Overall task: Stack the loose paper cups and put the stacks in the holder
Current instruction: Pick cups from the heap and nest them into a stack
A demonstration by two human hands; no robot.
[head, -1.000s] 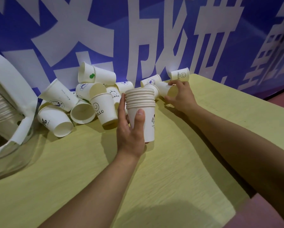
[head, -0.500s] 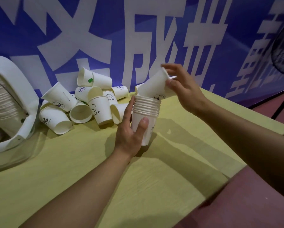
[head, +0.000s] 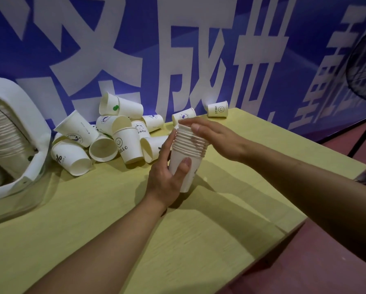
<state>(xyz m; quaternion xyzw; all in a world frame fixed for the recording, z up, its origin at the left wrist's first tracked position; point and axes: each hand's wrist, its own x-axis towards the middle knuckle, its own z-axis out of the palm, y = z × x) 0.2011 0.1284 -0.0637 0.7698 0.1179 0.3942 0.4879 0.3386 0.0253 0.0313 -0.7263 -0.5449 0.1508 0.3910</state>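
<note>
Stack (head: pixel 187 153) now carries the cup lifted earlier; right hand (head: pixel 215 137) presses flat on top, left hand (head: pixel 167 177) grips its side. Loose cups (head: pixel 129 146) read "HELLO".

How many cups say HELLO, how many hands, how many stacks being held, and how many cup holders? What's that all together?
Cups showing HELLO: 2
Hands, left hand and right hand: 2
Held stack: 1
Holder: 1
Total: 6

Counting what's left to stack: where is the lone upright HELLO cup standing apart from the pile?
In the head view, the white paper HELLO cup stands at the yellow table's far edge against the blue banner, beyond the right hand.
</note>
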